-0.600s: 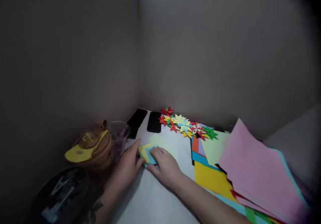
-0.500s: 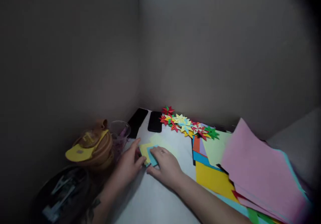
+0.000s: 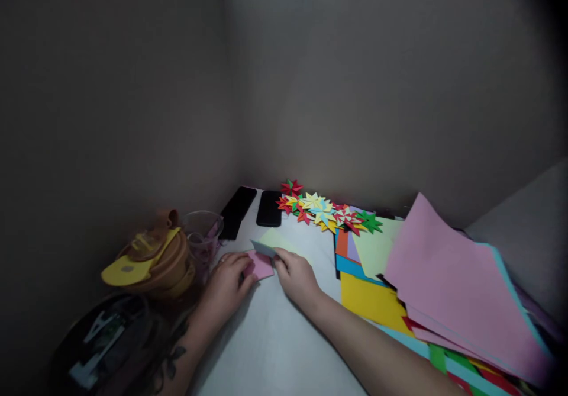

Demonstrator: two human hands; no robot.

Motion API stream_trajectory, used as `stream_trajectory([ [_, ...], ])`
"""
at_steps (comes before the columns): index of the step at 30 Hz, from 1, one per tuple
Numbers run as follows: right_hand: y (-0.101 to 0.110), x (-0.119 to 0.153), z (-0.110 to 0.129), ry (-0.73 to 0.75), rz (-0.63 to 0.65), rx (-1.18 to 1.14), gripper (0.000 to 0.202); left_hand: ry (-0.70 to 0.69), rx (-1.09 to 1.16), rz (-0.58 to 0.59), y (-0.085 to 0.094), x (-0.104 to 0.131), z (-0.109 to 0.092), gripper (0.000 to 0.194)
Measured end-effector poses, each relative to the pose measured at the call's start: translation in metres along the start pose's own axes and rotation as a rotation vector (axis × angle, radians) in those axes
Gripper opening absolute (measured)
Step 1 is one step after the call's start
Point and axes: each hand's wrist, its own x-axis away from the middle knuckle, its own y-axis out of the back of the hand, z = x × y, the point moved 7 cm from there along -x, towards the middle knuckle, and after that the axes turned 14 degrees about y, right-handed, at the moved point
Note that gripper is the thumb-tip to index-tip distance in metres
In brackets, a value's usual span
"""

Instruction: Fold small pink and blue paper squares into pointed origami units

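A small pink paper piece (image 3: 260, 267) lies on the white table (image 3: 270, 337), with my left hand (image 3: 229, 279) closed at its left edge, fingertips on the paper. A blue-grey paper flap (image 3: 262, 248) stands tilted up above the pink piece. My right hand (image 3: 297, 274) pinches the flap's right end between thumb and fingers. A pale green paper (image 3: 277, 239) lies flat just behind the flap. Whether the flap and the pink piece are joined cannot be made out.
Behind lie two black phones (image 3: 268, 209) and a row of folded paper stars (image 3: 322, 209). Coloured sheets, with a large pink sheet (image 3: 452, 283) on top, cover the right side. At left are a clear cup (image 3: 203, 230), an orange-brown bag (image 3: 171, 263) and a dark round object (image 3: 106, 343).
The yellow and blue papers under my hands no longer show; a pink piece and a raised blue-grey flap are there now. My right hand has gone from pressing down to pinching. The view has shifted slightly.
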Motion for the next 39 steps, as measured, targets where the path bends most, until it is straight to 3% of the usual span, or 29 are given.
stream_trajectory([
  [7,0.022,0.008,-0.038,-0.278,-0.328,-0.174,0.034,-0.057,-0.256,0.067,-0.009,0.002,-0.015,0.021],
  [10,0.024,0.008,-0.046,-0.305,-0.392,-0.251,0.033,-0.021,-0.304,0.082,-0.009,0.0,-0.015,0.025],
  [16,0.027,0.008,-0.038,-0.28,-0.408,-0.276,0.033,0.112,-0.349,0.023,-0.008,-0.005,0.0,0.032],
  [23,0.033,0.009,-0.036,-0.311,-0.435,-0.271,0.035,0.074,-0.424,0.054,-0.009,0.0,-0.008,0.027],
  [28,0.032,0.01,-0.037,-0.301,-0.431,-0.265,0.036,0.128,-0.554,0.0,-0.009,-0.002,-0.011,0.039],
  [39,0.032,0.007,-0.037,-0.267,-0.402,-0.224,0.032,0.052,-0.425,0.011,-0.004,-0.007,-0.017,0.039],
])
